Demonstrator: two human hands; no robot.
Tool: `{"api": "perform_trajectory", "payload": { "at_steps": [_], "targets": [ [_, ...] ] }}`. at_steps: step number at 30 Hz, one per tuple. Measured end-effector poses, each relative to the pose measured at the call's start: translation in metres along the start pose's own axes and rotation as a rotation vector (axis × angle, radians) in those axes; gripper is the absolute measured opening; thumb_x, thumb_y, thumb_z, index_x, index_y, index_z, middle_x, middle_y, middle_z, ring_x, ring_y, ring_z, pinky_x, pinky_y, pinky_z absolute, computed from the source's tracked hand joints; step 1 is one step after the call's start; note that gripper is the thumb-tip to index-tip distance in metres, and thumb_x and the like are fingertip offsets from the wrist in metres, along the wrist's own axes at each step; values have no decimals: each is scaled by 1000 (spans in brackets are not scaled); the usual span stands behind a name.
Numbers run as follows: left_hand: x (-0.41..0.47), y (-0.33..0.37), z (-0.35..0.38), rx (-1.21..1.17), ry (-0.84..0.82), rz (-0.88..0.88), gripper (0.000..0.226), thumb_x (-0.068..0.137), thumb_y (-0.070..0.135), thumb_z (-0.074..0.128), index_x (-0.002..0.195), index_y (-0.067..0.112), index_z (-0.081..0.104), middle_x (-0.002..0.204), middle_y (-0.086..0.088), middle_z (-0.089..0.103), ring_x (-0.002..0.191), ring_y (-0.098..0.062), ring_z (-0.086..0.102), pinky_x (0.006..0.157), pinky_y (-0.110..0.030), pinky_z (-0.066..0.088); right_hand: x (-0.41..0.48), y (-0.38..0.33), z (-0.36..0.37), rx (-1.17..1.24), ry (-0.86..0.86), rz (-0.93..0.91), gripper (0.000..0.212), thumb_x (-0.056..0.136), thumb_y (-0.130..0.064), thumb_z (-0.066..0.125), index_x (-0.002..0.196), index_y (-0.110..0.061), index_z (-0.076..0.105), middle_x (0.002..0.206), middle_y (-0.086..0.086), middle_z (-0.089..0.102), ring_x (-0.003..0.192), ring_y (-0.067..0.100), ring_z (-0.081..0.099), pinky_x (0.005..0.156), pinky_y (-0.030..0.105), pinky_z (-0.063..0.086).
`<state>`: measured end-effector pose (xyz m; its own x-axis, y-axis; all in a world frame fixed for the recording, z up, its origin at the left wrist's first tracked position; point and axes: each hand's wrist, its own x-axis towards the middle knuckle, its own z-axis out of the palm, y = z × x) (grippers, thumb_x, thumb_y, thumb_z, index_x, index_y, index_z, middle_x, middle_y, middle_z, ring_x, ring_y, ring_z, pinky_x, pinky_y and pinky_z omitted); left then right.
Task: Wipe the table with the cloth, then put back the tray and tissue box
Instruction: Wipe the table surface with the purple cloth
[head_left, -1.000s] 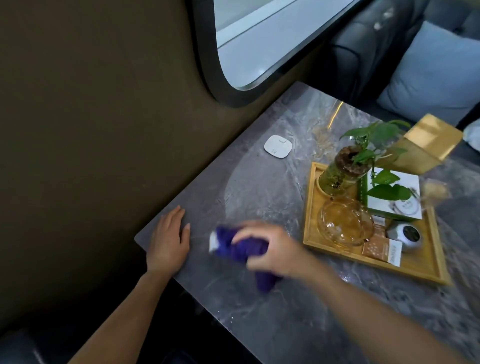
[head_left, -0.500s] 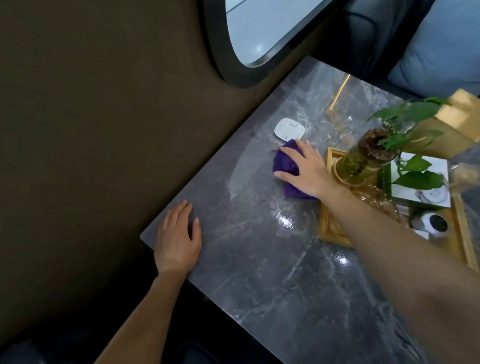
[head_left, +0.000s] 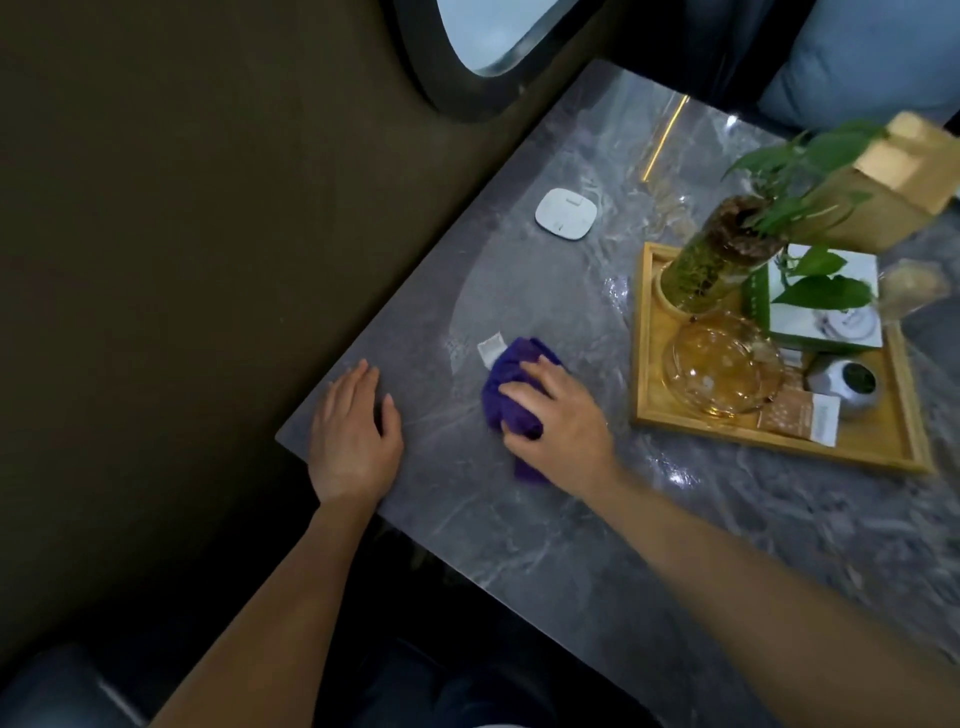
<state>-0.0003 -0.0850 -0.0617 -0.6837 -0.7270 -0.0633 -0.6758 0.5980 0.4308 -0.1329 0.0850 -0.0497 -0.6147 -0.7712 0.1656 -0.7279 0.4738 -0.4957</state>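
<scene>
A crumpled purple cloth (head_left: 506, 384) with a white label lies on the grey marble table (head_left: 545, 519), and my right hand (head_left: 563, 423) presses down on it with fingers curled over it. My left hand (head_left: 353, 431) rests flat on the table's near left corner, fingers apart, holding nothing. To the right stands a wooden tray (head_left: 779, 449) holding a potted plant in a glass vase, a glass bowl, a white-and-green box, a small silver jar and a paper packet. A golden tissue box (head_left: 904, 192) stands tilted at the far right, behind the tray.
A small white square device (head_left: 566, 214) lies on the table near the wall. A dark wall with an oval window runs along the left. A dark sofa with a blue-grey cushion (head_left: 852, 62) is beyond the table's far edge.
My right hand has dragged the cloth from beside the white device back toward me, to the table's near left part. My left hand has stayed on the corner.
</scene>
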Motion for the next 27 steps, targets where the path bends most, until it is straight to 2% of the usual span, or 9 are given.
{"api": "perform_trajectory", "payload": {
  "at_steps": [6,9,12,14,16,18,20,22,27],
  "targets": [
    [1,0,1,32,13,19,47,95,29,35,137,9,40,146,-7,42,137,-20,33,116,-40,24,-60,-47,20,35,-27,-247,43,48,-17,79,90,-13,73,105,17,70,105,37,63,92,48,50],
    [1,0,2,39,30,34,46,95,27,36,136,7,41,145,-9,43,136,-22,35,116,-40,25,-83,-61,22,70,-127,-330,44,46,-19,83,89,-16,73,108,14,69,106,35,62,90,49,51],
    [1,0,2,44,33,44,46,95,27,35,136,7,40,145,-10,43,135,-23,36,116,-40,25,-106,-68,16,169,-279,-338,39,52,-14,82,90,-14,73,115,13,67,115,32,58,98,46,43],
    [0,1,1,43,26,36,46,96,28,35,137,7,39,145,-10,42,136,-23,35,116,-41,25,-114,-72,9,335,-403,-212,35,57,-8,78,92,-11,72,122,10,63,119,21,53,104,31,34],
    [-1,4,-1,43,11,33,47,96,27,34,137,6,39,146,-11,41,136,-24,34,116,-42,25,-117,-74,-3,584,-527,43,36,58,-5,73,92,-16,71,123,1,61,111,1,51,99,11,29],
    [-2,7,-2,42,-14,33,47,96,26,34,138,4,37,147,-12,39,137,-26,32,116,-43,24,-118,-70,-21,801,-706,260,38,58,-7,67,92,-23,70,112,-5,62,97,-1,54,93,17,38],
    [-1,9,-4,48,-36,21,47,96,25,33,138,4,35,148,-13,38,137,-27,31,116,-44,24,-123,-61,-41,903,-790,366,40,56,-8,62,90,-29,71,104,3,65,91,8,57,85,29,46],
    [1,9,-5,57,-59,12,48,96,25,34,138,2,35,148,-15,36,137,-29,30,115,-46,25,-129,-47,-60,946,-708,439,41,55,-6,61,83,-34,71,106,10,67,89,11,58,82,29,46],
    [-4,37,4,146,-79,-53,67,90,38,47,135,-9,31,147,-28,29,138,-39,23,114,-52,21,-138,-2,-110,985,-313,603,40,53,-3,61,75,-35,72,91,2,68,76,8,61,67,17,49]
  ]
}}
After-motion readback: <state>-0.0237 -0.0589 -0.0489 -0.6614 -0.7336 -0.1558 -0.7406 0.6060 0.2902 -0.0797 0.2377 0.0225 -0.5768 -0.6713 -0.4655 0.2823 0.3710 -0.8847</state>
